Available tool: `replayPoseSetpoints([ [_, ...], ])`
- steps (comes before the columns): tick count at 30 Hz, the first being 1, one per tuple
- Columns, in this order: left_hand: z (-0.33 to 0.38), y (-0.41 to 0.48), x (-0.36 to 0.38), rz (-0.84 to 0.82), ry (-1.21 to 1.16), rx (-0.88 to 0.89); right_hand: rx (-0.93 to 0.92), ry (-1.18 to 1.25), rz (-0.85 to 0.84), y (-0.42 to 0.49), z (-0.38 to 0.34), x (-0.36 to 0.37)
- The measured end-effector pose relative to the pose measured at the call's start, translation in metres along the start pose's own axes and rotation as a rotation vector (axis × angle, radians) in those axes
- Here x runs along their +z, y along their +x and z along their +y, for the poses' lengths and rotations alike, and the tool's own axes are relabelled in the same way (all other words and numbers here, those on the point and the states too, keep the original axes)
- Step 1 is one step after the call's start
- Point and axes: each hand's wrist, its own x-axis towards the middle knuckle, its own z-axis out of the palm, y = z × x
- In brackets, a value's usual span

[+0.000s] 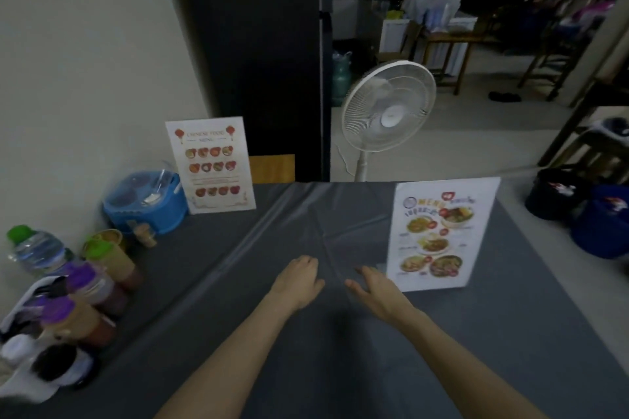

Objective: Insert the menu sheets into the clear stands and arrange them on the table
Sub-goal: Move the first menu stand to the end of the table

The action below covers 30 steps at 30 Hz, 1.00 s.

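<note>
Stands look light, stiff, slick acrylic; take the right stand [439,235] by its side edges. Left hand [299,279] and right hand [377,289] hover empty, grip loose, at six o'clock of the bench [510,333].

This looks like a small eatery. On the table with grey cloth [306,333] stand two food menus [210,165] [439,235] and sauce bottles [102,286]. Behind are wooden tables [452,44] and a standing fan [388,119].

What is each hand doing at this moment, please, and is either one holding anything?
Left hand: open, palm down over the grey tablecloth, holding nothing.
Right hand: open, empty, beside the menu stand.
</note>
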Motion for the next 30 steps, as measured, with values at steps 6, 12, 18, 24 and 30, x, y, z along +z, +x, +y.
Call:
replayPoseSetpoints([
  [6, 0.049, 0.005, 0.002, -0.029, -0.005, 0.066, 0.098, 0.084, 0.072, -0.036, 0.043, -0.035],
  [12, 0.08, 0.024, 0.008, -0.055, -0.08, 0.14, 0.205, 0.133, 0.193, -0.06, 0.08, -0.067],
  [18, 0.1, 0.053, 0.006, -0.052, -0.227, 0.151, 0.337, 0.19, 0.317, -0.07, 0.102, -0.098],
  [24, 0.12, 0.081, 0.001, -0.017, -0.465, 0.124, 0.428, 0.258, 0.427, -0.066, 0.119, -0.123],
  [30, 0.136, 0.092, -0.007, 0.022, -0.723, 0.089, 0.447, 0.317, 0.493, -0.046, 0.125, -0.144],
])
